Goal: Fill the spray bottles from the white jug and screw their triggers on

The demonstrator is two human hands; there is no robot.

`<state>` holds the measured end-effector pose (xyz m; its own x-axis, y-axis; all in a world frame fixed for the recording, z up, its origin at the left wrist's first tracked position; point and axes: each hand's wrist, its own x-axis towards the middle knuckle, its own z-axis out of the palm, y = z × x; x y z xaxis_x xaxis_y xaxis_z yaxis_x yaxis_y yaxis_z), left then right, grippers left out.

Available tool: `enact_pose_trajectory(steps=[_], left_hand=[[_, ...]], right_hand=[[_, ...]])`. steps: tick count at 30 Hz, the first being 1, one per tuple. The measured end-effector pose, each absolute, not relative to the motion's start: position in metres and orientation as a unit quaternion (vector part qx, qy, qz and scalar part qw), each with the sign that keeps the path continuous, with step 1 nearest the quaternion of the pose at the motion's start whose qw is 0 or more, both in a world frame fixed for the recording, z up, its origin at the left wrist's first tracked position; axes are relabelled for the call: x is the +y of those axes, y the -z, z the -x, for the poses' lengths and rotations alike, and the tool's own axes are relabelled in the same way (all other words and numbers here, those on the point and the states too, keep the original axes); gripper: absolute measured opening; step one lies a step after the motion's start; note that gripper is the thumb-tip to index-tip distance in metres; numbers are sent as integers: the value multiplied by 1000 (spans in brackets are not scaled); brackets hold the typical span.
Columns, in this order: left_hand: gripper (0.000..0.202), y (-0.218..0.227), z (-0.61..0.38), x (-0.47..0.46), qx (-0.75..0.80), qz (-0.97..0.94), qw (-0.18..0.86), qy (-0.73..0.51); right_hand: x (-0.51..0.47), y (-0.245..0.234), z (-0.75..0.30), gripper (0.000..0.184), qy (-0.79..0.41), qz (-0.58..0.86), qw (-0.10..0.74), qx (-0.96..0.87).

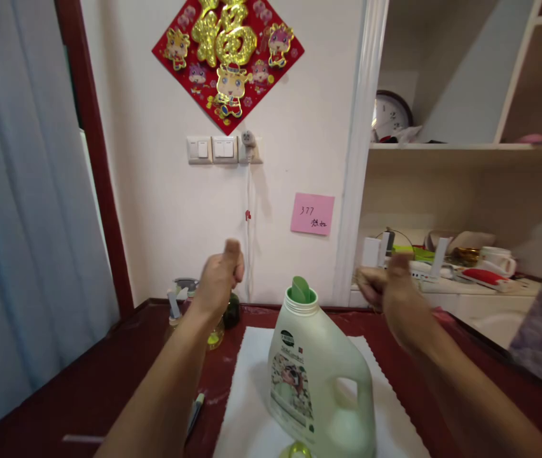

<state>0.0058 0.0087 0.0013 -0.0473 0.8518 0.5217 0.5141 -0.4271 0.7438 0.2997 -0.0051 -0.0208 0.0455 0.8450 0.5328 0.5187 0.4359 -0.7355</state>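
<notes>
A pale green laundry detergent bottle [319,362] with a side handle stands upright. No cap sits on its neck, and a green pouring spout [301,289] shows inside. At the bottom edge, a yellow-green ring-shaped piece [299,450], perhaps a cap, is partly cut off. Raised left of the bottle, my left hand [221,273] is closed in a fist with the thumb up, nothing in it. My right hand [395,296], slightly blurred, makes the same thumb-up fist to the right, also holding nothing. Neither hand touches the bottle.
Under the bottle a white cloth [247,381] covers part of the dark red table [147,356]. Small bottles [214,334] stand behind my left forearm, and a pen [196,410] lies beside it. Shelves at right hold a router [423,270] and a mug [495,261].
</notes>
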Motion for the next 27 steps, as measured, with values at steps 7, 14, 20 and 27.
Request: enact_pose_trajectory(steps=[7,14,20,27], left_hand=[[89,18,-29,53,550,-692,192,-427],[88,34,-24,28,531,-675,213,-466],[64,61,1,-52,463,-625,280,-563],[78,140,3,-121,469,-725,379,-333]], right_hand=[[39,22,-288,87,-273,510,485,-656],[6,40,-304,87,-279,476,566,-612],[-47,89,-325,66,-332,469,506,-643],[-59,123,-301,75,-398,488,460,-626]])
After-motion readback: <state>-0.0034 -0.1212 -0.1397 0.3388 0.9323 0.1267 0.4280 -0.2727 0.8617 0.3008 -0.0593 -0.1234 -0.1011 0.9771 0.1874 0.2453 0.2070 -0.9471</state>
